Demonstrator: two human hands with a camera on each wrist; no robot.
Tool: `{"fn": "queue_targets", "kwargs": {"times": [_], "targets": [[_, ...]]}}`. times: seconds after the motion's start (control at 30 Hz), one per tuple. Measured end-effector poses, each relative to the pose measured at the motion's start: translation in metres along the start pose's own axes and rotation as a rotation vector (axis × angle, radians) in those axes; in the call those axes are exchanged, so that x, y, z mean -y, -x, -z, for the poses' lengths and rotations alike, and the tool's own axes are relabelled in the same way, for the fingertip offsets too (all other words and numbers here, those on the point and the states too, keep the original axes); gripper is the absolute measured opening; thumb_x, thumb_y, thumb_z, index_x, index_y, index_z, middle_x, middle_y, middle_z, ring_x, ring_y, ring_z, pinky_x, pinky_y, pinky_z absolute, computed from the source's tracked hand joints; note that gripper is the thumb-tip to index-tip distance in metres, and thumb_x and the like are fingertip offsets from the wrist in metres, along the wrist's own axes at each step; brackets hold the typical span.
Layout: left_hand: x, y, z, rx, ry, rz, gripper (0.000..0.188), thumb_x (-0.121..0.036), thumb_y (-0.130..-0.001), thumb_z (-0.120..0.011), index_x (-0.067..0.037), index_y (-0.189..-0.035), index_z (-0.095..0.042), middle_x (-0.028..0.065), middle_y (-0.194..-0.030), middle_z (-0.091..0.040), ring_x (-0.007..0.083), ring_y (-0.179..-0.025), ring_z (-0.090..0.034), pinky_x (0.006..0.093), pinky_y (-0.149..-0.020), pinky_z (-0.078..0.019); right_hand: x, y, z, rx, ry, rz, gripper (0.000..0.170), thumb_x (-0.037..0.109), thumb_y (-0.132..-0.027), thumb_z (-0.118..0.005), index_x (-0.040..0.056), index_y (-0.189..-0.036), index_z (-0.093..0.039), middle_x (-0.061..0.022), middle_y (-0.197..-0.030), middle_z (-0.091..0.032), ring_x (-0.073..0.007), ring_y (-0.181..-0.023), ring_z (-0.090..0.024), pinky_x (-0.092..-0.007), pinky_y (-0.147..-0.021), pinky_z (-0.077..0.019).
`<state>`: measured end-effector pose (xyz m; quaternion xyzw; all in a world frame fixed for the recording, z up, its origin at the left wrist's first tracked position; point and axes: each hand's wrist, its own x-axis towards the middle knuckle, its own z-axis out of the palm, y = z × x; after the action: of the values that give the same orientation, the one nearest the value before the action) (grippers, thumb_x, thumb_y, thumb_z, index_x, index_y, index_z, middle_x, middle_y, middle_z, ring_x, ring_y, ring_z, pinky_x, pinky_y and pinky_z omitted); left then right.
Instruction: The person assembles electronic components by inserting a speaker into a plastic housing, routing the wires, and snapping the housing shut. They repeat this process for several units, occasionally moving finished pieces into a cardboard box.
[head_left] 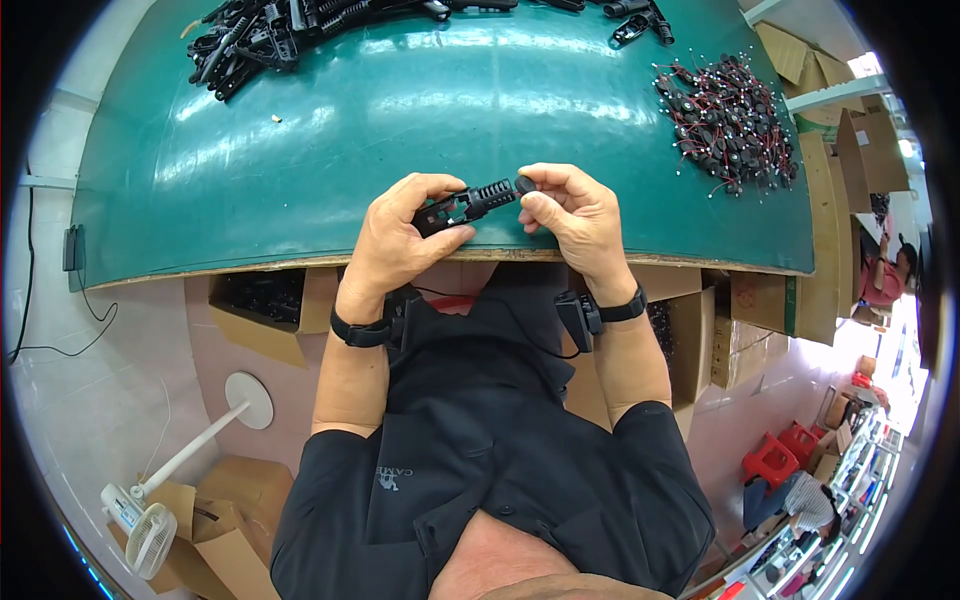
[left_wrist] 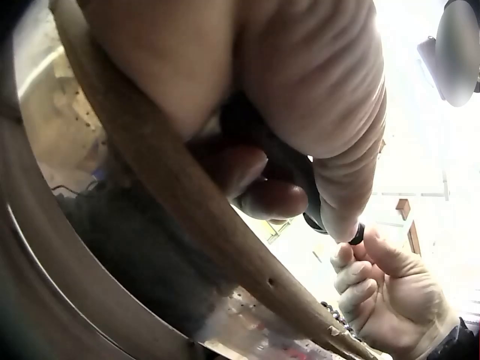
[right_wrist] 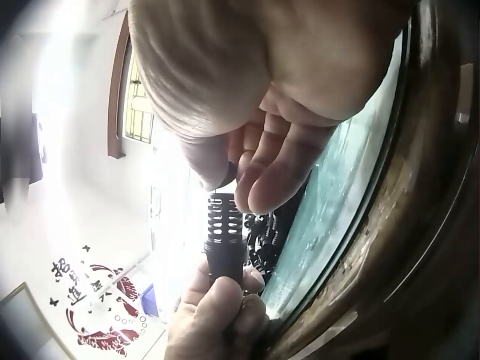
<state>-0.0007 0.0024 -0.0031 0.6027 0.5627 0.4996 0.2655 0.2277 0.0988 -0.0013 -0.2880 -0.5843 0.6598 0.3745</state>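
In left hand [head_left: 392,232]: black part [head_left: 485,200], fingers curled round.
In right hand [head_left: 580,222]: disc [head_left: 525,185], pinched near the part.
Beyond right hand: wired pile [head_left: 730,128].

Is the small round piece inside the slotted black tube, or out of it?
Out: the right hand pinches the round piece beyond the end of the slotted tube.

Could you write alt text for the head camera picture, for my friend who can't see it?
A person's left hand grips a black slotted part and the right hand pinches a small black disc by its end, over a green table. Beyond them, a heap of black pieces lies at left and red-wired parts at right.
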Motion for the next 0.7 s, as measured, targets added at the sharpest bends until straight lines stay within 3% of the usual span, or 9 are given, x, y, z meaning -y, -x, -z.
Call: {"fn": "queue_targets", "kwargs": {"times": [0.17, 0.7], "targets": [[-0.001, 0.002, 0.003, 0.038, -0.014, 0.057, 0.043, -0.008, -0.079, -0.089, -0.003, -0.118, -0.072, 0.0044, -0.099, -0.071, 0.0124, -0.087, -0.067, 0.0279, -0.079, -0.0542, -0.005, 0.001, -0.005, 0.007, -0.135, -0.069, 0.028, 0.006, -0.099, -0.074, -0.003, -0.125, -0.069, -0.0065, -0.096, -0.072, -0.0113, -0.079, -0.069, -0.0244, -0.069, -0.058], [-0.001, 0.003, 0.009, 0.094, -0.008, 0.052, 0.042, -0.016, -0.083, -0.09, -0.002, -0.119, -0.073, 0.004, -0.093, -0.07, 0.0133, -0.085, -0.065, 0.0279, -0.077, -0.0528, -0.015, 0.011, -0.035, -0.131, -0.553, -0.125, 0.032, 0.006, -0.099, -0.074, -0.003, -0.129, -0.07, -0.0054, -0.096, -0.07, -0.0133, -0.075, -0.065, -0.0262, -0.067, -0.0545]]}}
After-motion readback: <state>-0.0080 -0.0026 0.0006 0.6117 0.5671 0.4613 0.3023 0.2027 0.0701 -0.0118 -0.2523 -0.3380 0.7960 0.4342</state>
